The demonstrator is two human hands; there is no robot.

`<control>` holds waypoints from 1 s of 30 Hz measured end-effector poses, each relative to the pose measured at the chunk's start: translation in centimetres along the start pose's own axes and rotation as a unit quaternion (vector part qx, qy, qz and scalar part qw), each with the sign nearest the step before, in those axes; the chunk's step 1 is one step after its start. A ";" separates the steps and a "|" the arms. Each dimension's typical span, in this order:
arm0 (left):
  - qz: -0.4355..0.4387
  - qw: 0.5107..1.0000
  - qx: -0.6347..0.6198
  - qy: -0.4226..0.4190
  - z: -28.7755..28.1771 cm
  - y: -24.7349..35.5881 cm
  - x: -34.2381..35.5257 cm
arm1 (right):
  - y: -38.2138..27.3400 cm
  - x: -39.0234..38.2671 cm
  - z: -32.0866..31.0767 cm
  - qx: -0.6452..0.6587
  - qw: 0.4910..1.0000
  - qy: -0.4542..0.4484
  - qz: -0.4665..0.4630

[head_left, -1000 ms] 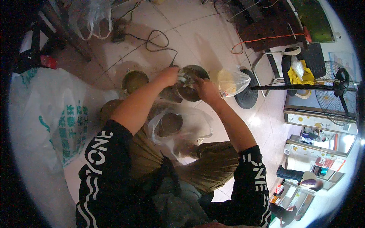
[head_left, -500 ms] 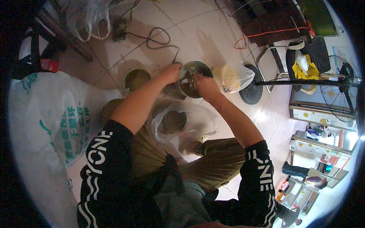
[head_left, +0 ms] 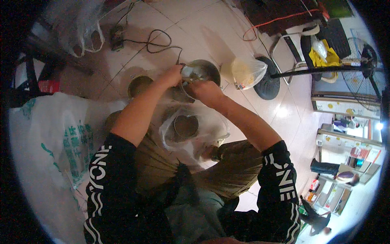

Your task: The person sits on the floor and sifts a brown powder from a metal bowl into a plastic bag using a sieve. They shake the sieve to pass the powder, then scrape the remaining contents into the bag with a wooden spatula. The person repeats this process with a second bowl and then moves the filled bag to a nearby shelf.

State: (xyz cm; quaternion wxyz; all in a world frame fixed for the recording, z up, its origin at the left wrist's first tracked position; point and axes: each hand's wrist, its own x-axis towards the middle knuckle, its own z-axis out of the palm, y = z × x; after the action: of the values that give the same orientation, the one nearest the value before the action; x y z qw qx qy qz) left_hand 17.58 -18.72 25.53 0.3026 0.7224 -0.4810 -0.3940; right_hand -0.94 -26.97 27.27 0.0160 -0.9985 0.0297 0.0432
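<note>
In front of me stands a round metal pot [head_left: 212, 72] with pale, indistinct contents. At its left rim my left hand [head_left: 174, 76] is closed round something with a dark cord [head_left: 178, 55]; its shape is mostly hidden. Over the pot's near side my right hand [head_left: 205, 92] has its fingers curled together; what they hold, if anything, is too dim to tell. A second round container [head_left: 139, 84] stands left of the pot, partly behind my left forearm. Between my legs is a clear plastic bag [head_left: 217, 122] around a round tub [head_left: 186, 125] with dark contents.
A large white sack [head_left: 44, 126] with green print lies at my left. Right of the pot is a tied clear bag with yellowish contents [head_left: 245, 72], beside a fan's black round base [head_left: 268, 83]. The cord runs across the tiles to a dark box [head_left: 117, 37]. People stand far right.
My right hand has shifted left and lower over the pot's near side. The whole view has moved slightly; my left hand stays at the pot's left rim.
</note>
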 end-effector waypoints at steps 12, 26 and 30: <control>-0.050 0.996 -0.058 -0.048 2.6 -5.1 2.5 | 2.6 -4.4 -0.2 -0.015 0.994 -0.040 -0.103; -0.043 0.993 -0.068 -0.083 1.8 -4.3 2.6 | 2.1 -4.3 1.3 0.015 0.991 -0.123 -0.050; -0.057 0.990 -0.122 -0.039 2.3 -6.9 2.6 | 1.4 -1.0 0.9 0.001 1.000 -0.008 -0.016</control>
State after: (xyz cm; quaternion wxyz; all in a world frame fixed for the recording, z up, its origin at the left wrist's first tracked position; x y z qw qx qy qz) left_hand 19.34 -18.80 18.05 0.3461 0.6902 -0.3992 -0.4944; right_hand -2.11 -28.29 26.46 0.0180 -0.9985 0.0132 0.0504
